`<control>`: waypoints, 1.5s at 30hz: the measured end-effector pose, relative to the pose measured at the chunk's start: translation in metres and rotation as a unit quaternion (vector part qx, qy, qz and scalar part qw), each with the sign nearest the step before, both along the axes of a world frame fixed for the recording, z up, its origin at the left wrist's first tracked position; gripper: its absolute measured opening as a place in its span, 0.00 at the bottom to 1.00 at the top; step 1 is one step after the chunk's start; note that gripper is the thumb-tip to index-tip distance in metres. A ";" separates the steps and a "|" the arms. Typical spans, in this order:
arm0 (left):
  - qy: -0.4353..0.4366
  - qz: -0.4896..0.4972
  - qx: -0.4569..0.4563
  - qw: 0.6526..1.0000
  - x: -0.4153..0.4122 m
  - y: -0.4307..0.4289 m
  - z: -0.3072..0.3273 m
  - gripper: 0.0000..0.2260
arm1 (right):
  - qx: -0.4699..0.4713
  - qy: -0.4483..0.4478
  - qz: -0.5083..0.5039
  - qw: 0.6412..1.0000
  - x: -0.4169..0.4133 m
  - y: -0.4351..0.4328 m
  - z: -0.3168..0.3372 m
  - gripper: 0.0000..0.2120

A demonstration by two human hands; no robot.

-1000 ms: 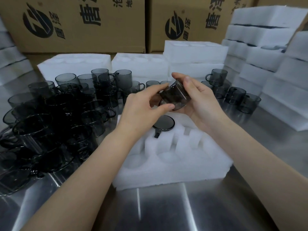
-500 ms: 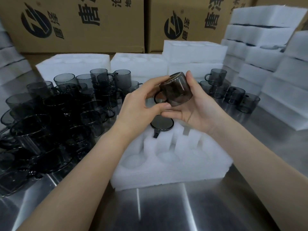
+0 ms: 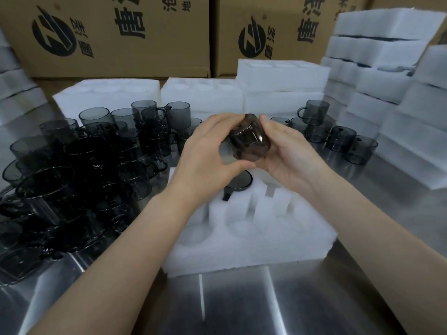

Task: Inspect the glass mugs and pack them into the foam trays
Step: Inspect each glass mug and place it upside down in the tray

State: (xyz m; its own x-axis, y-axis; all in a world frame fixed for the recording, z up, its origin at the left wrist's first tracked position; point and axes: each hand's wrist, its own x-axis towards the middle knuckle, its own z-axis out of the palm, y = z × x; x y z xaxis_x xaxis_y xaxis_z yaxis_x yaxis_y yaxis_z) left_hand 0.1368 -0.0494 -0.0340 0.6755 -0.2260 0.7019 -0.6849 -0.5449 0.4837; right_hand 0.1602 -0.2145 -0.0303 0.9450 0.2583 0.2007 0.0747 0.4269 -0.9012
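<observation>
I hold a smoky grey glass mug [image 3: 249, 139] tilted in the air above the white foam tray [image 3: 256, 243]. My left hand [image 3: 208, 158] grips its left side and rim. On the mug's right, my right hand [image 3: 287, 155] cups it with the thumb on top. One mug [image 3: 238, 183] sits in a back pocket of the tray, its handle pointing toward me; the tray's near pockets hold nothing. A dense heap of loose mugs [image 3: 79, 170] covers the table on the left.
A small group of mugs [image 3: 336, 136] stands at the right. Foam trays [image 3: 391, 76] are stacked at the right and more foam trays [image 3: 200, 93] lie along the back. Cardboard boxes [image 3: 116, 35] form the back wall. Bare steel table [image 3: 242, 305] lies in front.
Both hands have turned the mug between them; it has tipped so its base points up and away, and my right thumb has come over the top.
</observation>
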 end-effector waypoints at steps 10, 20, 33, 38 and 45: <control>0.070 -0.037 -0.010 0.997 -0.003 -0.003 -0.002 0.39 | -0.087 -0.026 0.012 0.996 -0.001 -0.002 -0.003 0.18; 0.052 -0.083 0.018 0.995 -0.001 0.000 -0.004 0.35 | -0.046 -0.005 -0.010 0.999 -0.001 -0.005 0.000 0.08; 0.096 -0.026 -0.004 0.995 0.006 -0.002 -0.004 0.29 | -0.184 -0.090 -0.130 0.970 -0.007 0.009 0.000 0.12; 0.057 -0.028 -0.025 0.998 0.004 0.002 -0.003 0.31 | -0.292 -0.163 -0.158 0.929 -0.008 0.007 0.003 0.19; 0.054 -0.044 -0.063 0.996 0.002 0.001 0.001 0.32 | -0.143 -0.076 -0.070 0.984 -0.005 0.004 0.003 0.17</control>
